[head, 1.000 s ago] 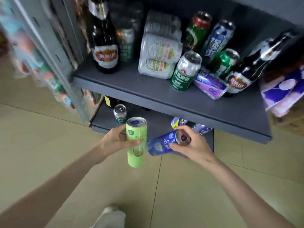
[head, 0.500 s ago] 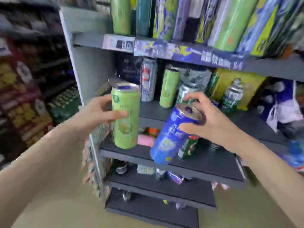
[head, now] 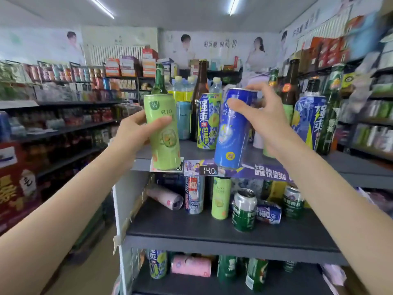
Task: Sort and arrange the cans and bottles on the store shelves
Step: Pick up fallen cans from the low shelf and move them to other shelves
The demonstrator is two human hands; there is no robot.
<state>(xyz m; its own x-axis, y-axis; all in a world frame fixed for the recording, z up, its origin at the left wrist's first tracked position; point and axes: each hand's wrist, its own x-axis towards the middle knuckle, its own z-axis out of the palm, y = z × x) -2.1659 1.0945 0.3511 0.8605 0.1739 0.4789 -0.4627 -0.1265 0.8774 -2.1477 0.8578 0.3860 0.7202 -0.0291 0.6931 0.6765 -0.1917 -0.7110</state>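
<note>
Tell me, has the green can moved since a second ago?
Yes. The green can in the left hand rose from beside the bottom shelves to the top shelf edge.

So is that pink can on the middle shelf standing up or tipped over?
Tipped over: the pink can lies on its side on the middle shelf, its end facing outward.

You're in a small shop: dark metal shelving (head: 212, 233) stocked with drink cans, a digital price tag (head: 209, 170), wall adverts.
</note>
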